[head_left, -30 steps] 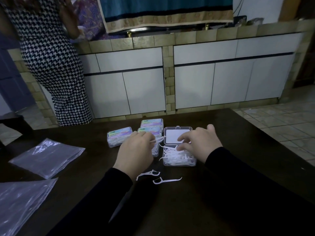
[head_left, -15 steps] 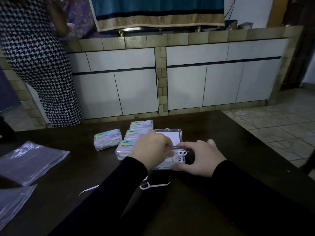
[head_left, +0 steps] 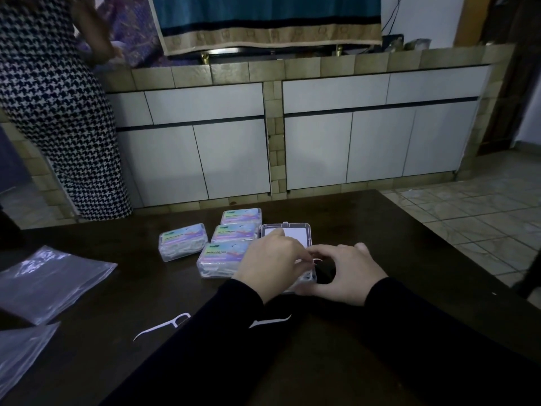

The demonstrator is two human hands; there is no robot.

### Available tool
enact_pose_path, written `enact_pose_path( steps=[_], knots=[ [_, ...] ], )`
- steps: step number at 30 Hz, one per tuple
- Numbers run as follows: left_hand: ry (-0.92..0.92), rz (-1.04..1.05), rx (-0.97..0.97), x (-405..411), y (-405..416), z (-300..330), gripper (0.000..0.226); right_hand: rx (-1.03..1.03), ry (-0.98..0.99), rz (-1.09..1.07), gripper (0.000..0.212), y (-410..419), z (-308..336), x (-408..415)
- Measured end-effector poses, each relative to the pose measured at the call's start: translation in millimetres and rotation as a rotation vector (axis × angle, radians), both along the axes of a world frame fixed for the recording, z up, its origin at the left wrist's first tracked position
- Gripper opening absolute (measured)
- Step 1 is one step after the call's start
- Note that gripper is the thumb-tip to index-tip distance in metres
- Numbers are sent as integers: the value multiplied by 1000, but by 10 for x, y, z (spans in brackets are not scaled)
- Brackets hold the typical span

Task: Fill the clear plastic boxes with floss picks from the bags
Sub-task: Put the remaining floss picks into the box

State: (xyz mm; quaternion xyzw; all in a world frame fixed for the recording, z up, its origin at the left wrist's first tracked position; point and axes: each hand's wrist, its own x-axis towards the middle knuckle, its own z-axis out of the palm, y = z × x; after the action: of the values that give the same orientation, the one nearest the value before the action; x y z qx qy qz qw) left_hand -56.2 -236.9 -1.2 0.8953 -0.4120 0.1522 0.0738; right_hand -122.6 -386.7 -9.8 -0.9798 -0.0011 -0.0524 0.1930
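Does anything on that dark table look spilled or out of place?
Yes: two floss picks lie loose on the table instead of in a box. One loose floss pick is near the left sleeve; a second floss pick shows between the sleeves.

Single view, from a camera worn on the person's head, facing forward and tilted down across a dark table (head_left: pixel 380 341). The near edge of the frame takes in both black sleeves; the left hand (head_left: pixel 270 259) and right hand (head_left: pixel 347 272) sit close below the lens, near centre. Wide-angle bending curves the white cabinets (head_left: pixel 377 142) and the tiled floor (head_left: pixel 474 206) beyond the table. No second view overlaps it.
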Motion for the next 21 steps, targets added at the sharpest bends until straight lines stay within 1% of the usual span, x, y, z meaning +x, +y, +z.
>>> enact_pose_path(
  steps=[6,10,12,14,16,18,21],
  knots=[
    [53,7,-3,29,115,39,24,-13,-3,-1,74,-20,-60,44],
    [90,18,-127,72,294,100,21,-40,16,-21,78,-2,-43,33],
    [181,51,-187,101,454,145,14,-54,13,-30,78,3,-41,29],
    [303,58,-208,137,631,164,1,-62,8,-35,78,8,-44,26],
    [408,85,-177,127,745,154,9,-63,8,-39,78,13,-49,27],
    [432,123,-148,128,771,110,8,-67,7,-46,78,17,-48,33],
    [439,127,-136,132,735,67,5,-78,2,-47,79,15,-69,52]
  ],
)
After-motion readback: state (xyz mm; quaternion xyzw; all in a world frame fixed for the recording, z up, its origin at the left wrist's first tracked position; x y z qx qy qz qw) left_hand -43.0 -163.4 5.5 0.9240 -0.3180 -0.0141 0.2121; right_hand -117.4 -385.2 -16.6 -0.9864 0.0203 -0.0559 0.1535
